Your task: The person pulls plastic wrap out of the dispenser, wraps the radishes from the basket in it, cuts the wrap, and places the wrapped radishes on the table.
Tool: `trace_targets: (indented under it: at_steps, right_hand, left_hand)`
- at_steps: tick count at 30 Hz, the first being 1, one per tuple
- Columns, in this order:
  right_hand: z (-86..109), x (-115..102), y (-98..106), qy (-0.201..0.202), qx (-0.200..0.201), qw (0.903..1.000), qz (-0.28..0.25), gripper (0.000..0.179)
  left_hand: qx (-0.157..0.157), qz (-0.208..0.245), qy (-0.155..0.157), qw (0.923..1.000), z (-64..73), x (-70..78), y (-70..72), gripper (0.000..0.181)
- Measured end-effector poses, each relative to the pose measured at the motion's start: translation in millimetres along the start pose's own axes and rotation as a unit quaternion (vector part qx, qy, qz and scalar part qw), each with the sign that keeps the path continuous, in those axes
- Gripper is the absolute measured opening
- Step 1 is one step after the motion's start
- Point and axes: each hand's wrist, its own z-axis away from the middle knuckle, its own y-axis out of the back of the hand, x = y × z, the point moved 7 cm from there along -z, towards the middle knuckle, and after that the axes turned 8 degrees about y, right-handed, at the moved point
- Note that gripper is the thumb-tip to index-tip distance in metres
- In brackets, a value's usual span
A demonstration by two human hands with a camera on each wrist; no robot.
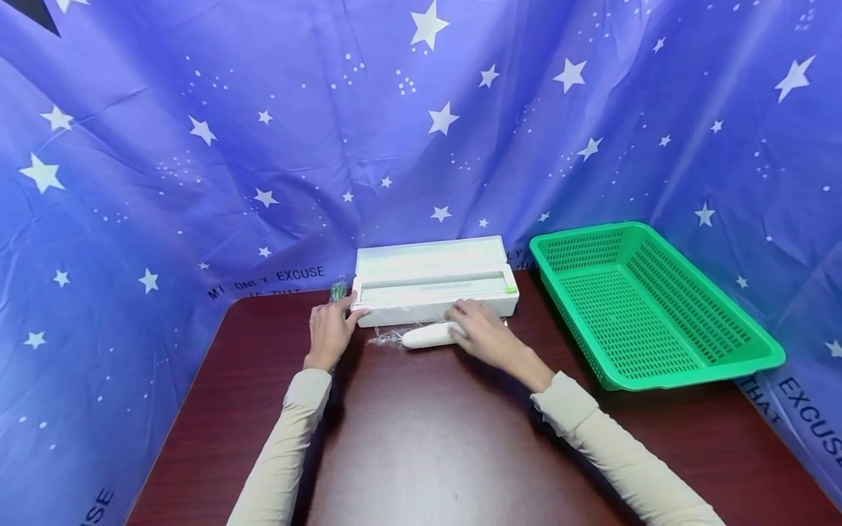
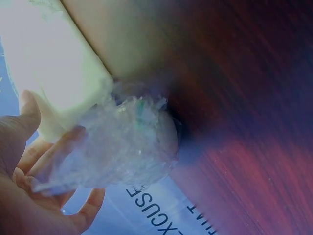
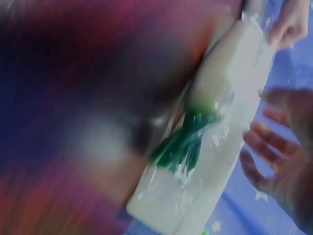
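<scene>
A white box (image 1: 437,314) stands lid up at the back of the table. My left hand (image 1: 331,330) touches its left corner, thumb on the front and fingers at the end. Next to that end lies a clear plastic-wrapped bundle (image 2: 132,142) with some green in it. In front of the box lies a white radish (image 1: 430,336) in clear plastic; the right wrist view shows its green top (image 3: 183,142). My right hand (image 1: 490,336) is over the radish's right end, hiding it. Its fingers (image 3: 269,142) look loosely spread, blurred in the head view.
A green plastic basket (image 1: 612,380) stands on the right side of the table. Purple cloth with white stars (image 1: 197,183) hangs close behind and at both sides. A small light-green piece (image 1: 510,290) shows at the box's right end.
</scene>
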Motion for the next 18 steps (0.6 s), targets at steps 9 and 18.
trace_targets:
  at_steps: [9,18]
  right_hand:
    - [-0.4,-10,-31,0.030,-0.066,0.9968,0.034,0.055]
    - [-4.7,-3,-39,0.045,-0.047,0.9957,0.066,0.056]
  left_hand:
    - [-0.004,-0.008,0.000,1.0000,0.6,-3.6,0.3,0.050]
    - [-0.010,-0.006,-0.001,0.9999,-0.7,-3.0,1.0,0.052]
